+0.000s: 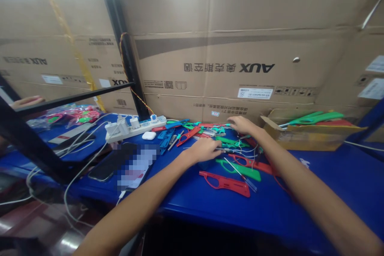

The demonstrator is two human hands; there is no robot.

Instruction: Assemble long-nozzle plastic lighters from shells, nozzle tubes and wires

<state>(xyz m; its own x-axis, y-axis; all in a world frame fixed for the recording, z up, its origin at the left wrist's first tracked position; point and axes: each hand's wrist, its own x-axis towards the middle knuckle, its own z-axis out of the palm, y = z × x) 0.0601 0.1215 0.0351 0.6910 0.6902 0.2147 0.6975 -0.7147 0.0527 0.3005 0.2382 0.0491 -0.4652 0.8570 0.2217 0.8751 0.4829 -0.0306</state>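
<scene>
On the blue table lies a loose pile of red, green and blue plastic handle pieces, thin metal rods and wires. My left hand (205,150) is over the front left of the pile, its fingers bent around something I cannot make out. My right hand (241,125) reaches to the back of the pile, fingers curled down among small parts that hide their tips. Nearer the table's front edge lie a red handle piece (229,184) and a green one (247,171), with a thin metal rod (237,168) across the green one.
A cardboard box (309,138) of green and red pieces stands at the right. At the left are a white power strip (138,129), an earphone case (148,135), two phones, cables and a black metal post (123,40). Another person's hand (28,102) shows at the far left.
</scene>
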